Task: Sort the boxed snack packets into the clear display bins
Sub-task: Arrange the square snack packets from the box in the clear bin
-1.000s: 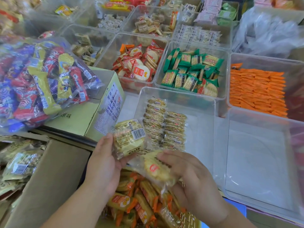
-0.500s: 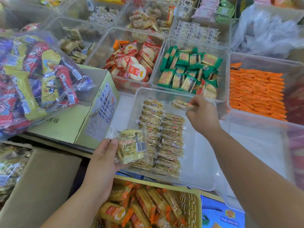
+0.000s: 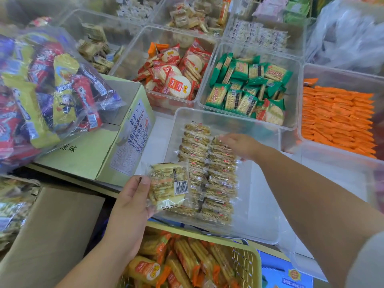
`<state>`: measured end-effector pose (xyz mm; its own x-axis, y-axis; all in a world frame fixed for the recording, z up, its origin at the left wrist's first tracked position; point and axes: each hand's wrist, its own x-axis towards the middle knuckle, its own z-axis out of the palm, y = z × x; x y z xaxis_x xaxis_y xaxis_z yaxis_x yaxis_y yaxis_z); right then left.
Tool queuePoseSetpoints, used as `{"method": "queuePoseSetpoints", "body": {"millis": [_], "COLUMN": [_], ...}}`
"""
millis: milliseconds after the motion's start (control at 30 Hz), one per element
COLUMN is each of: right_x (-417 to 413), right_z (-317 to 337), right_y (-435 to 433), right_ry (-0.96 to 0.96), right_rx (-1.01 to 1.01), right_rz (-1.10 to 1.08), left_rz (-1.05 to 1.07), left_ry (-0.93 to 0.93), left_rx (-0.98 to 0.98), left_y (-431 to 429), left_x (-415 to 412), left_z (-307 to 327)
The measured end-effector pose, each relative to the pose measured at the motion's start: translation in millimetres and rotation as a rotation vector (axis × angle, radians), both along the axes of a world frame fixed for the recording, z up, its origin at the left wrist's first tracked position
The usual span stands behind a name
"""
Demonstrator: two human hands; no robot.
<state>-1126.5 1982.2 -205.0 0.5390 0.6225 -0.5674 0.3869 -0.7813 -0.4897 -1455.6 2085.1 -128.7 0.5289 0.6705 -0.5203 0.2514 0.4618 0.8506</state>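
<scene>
Packets (image 3: 199,163) of crackers lie in two neat rows inside the clear bin (image 3: 228,116) at the middle of your view. Your left hand (image 3: 128,208), at the bin's 7 o'clock corner, has its fingers and thumb wrapped round a single cracker packet (image 3: 168,187), barcode up, just over the rim. Your right hand (image 3: 239,145) rests on the 12 o'clock end of the right row; blur hides whether its fingers pinch a packet or lie flat. Orange-wrapped snacks (image 3: 187,265) fill the yellow basket (image 3: 247,258) at 6 o'clock.

White counter (image 3: 154,134) with clear bins (image 3: 260,206), green box (image 3: 83,156)
</scene>
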Motion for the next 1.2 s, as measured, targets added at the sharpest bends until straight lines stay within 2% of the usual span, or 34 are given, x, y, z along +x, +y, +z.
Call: {"method": "queuePoseSetpoints", "body": {"millis": [67,233,367,500,667,767,800,867,933,967,1100,1200], "right_x": [3,14,5,-2,-16,-32,-41,-69,-108,-129,-192,-217], "right_z": [-1,0,-9,-16,-10,16,28,56,84,97,120,115], "right_y": [3,7,12,19,9,-5,-10,-20,-34,-42,-67,-76], "right_ry": [0.071,0.109,-0.095,-0.150,-0.200,-0.301,-0.353,-0.384,-0.253,-0.129,0.660,0.965], "right_rx": [-0.001,-0.091,-0.163,-0.152,-0.032,-0.039,-0.013,0.170,0.380,0.448,0.487,0.590], "right_rz": [-0.046,0.046,0.225,0.189,0.012,-0.045,-0.058,-0.059,-0.092,-0.154,-0.426,-0.521], "left_rz": [-0.008,0.003,0.023,0.029,-0.004,-0.001,-0.007,-0.067,-0.180,-0.225,-0.384,-0.488], "left_ry": [-0.010,-0.043,-0.038,-0.040,-0.044,-0.032,-0.023,0.013,0.042,0.039,-0.102,-0.207], "left_rx": [-0.008,-0.044,-0.039,-0.035,-0.010,0.026,0.066,0.243,0.543,0.682,1.086,1.324], "left_y": [1,2,3,3,1,-2,-4,-11,-20,-25,-41,-48], "left_x": [-1,-1,-1,-1,-1,-2,-3,-6,-12,-15,-21,-18], "left_z": [-1,-2,-1,-1,5,7,8,10,12,13,22,30]}}
